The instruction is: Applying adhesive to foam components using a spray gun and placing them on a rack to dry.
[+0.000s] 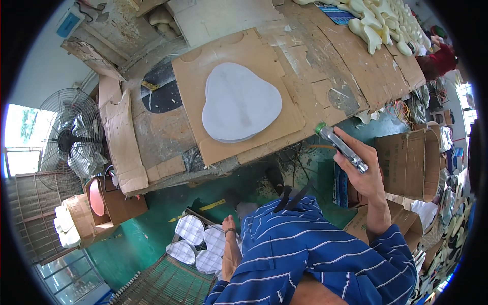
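In my right hand (360, 157), a silver metal tool with a green front end, looking like a spray gun (344, 147), is gripped beside the table's front edge. Its green end points toward the table. A pale grey-white pad (241, 104) in a rounded triangle shape lies flat on a cardboard sheet (195, 119); a second edge shows beneath its lower rim. My left hand (229, 223) hangs low by my side, next to several white rounded pieces with a grid pattern (189, 230). Its fingers are mostly hidden from above.
The worn, cardboard-covered table (315, 56) carries many cream molded pieces (373, 25) at the far right. A fan (66, 140) and an open carton (84, 221) stand at left. Cardboard boxes (406, 162) are at right. Another person's red sleeve (439, 61) shows beyond the table.
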`<move>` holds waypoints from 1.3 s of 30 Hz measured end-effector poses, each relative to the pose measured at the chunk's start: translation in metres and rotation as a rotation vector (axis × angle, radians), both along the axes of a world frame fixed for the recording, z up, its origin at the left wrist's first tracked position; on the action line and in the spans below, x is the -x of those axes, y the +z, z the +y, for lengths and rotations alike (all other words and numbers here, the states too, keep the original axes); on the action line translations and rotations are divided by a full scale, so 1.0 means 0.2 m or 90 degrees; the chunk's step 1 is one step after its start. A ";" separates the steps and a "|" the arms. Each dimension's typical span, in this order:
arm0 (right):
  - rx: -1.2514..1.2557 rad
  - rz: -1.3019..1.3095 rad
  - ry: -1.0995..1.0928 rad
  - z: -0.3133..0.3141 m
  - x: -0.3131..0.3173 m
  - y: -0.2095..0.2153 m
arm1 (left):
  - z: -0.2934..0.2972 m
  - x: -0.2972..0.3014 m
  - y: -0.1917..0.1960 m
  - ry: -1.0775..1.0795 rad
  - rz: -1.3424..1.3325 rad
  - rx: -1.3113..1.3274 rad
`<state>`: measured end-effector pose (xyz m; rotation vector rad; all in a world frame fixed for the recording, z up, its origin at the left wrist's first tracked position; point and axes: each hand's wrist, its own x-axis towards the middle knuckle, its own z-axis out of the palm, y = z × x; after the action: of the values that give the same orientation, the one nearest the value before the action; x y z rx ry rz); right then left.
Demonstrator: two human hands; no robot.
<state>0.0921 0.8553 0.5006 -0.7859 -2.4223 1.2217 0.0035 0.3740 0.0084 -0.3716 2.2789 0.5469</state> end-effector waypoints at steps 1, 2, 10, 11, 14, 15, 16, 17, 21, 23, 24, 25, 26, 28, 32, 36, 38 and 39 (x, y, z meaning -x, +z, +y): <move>-0.004 0.002 0.001 0.00 -0.01 0.01 | 0.01 0.01 0.00 -0.007 0.033 -0.026; -0.028 0.000 0.014 0.00 -0.01 0.02 | 0.02 0.02 0.00 -0.020 0.031 -0.013; 0.022 0.001 0.085 -0.03 -0.01 0.04 | 0.11 0.16 0.00 -0.077 0.020 -0.018; 0.026 0.014 0.077 -0.04 0.00 0.04 | 0.12 0.17 0.01 -0.055 0.023 -0.032; 0.042 0.025 0.054 -0.04 0.01 0.04 | 0.13 0.18 0.02 -0.036 0.037 -0.034; 0.054 0.024 0.045 -0.03 0.01 0.04 | 0.13 0.17 0.02 -0.022 0.036 -0.043; 0.052 0.023 0.036 -0.03 0.01 0.04 | 0.13 0.17 0.02 -0.021 0.057 -0.066; 0.036 0.020 0.094 -0.03 0.00 0.05 | 0.13 0.16 0.02 -0.034 0.053 -0.052; 0.034 0.002 0.175 -0.03 -0.04 0.07 | 0.11 0.10 0.00 -0.053 0.033 -0.033; 0.017 0.000 0.123 -0.02 -0.06 0.07 | 0.10 0.07 -0.02 -0.057 0.020 -0.033; 0.015 0.007 0.125 -0.02 -0.07 0.07 | 0.10 0.06 -0.03 -0.057 0.019 -0.033; 0.040 0.007 0.049 -0.01 -0.08 0.08 | 0.09 0.05 -0.03 -0.056 -0.011 -0.008; 0.065 0.009 -0.026 -0.01 -0.09 0.08 | 0.09 0.04 -0.04 -0.060 0.017 -0.036; 0.052 -0.028 -0.028 0.02 -0.12 0.11 | 0.09 0.03 -0.04 -0.064 -0.013 0.003; -0.010 -0.140 0.027 0.05 -0.16 0.14 | 0.11 0.03 -0.03 -0.050 -0.005 -0.019; 0.005 -0.036 0.032 0.02 -0.17 0.15 | 0.15 0.07 -0.01 -0.095 -0.006 -0.012; -0.001 -0.025 0.048 0.02 -0.16 0.15 | 0.18 0.10 0.01 -0.080 -0.012 -0.003; -0.011 -0.057 0.109 0.02 -0.16 0.15 | 0.20 0.12 0.02 -0.082 0.012 -0.011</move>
<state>0.1246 0.8593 0.5315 -0.6516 -2.6152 1.2495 -0.0211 0.4144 0.0125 -0.2098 2.2966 0.5053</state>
